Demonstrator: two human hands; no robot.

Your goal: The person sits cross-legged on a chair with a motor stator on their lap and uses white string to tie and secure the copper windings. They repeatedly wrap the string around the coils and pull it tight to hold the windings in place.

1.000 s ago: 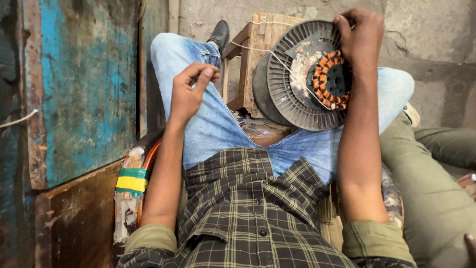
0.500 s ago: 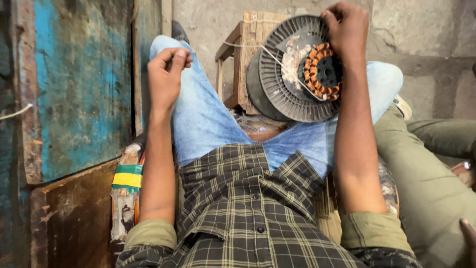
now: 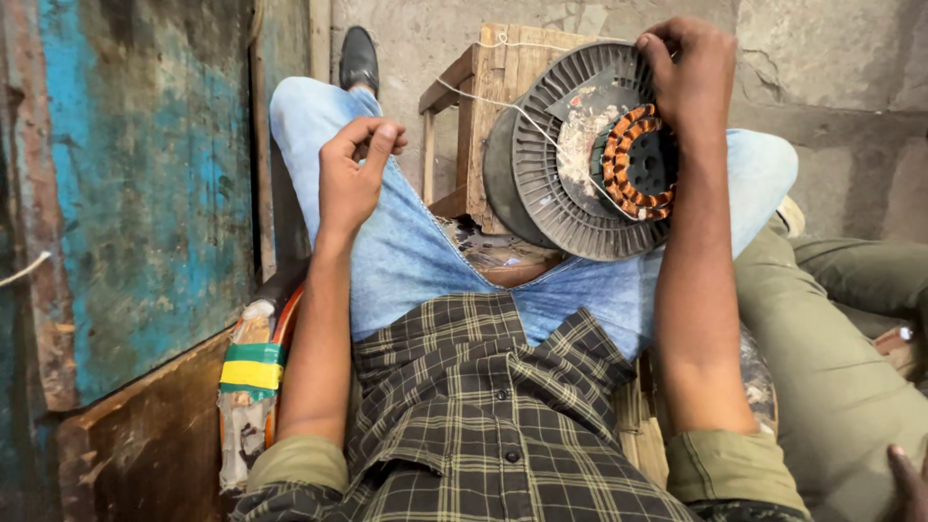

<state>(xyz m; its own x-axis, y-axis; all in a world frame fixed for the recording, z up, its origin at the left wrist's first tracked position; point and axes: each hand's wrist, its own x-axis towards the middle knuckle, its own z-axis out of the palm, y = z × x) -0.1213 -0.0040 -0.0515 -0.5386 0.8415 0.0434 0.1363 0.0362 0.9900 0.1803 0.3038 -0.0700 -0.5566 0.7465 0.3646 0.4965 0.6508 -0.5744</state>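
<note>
Concrete floor (image 3: pixel 822 58), blue metal door (image 3: pixel 145 193)

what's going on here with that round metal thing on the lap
A seated person steadies a ribbed grey motor housing with copper windings against a small wooden stool. The right hand grips its upper rim. The left hand is raised over the knee, pinching a thin white thread that runs to the windings.

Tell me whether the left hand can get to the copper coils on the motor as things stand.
Probably yes. The left hand hangs over the thigh, pinching the white string; nothing lies between it and the copper coils, though the right hand grips the motor's rim beside them.
</note>
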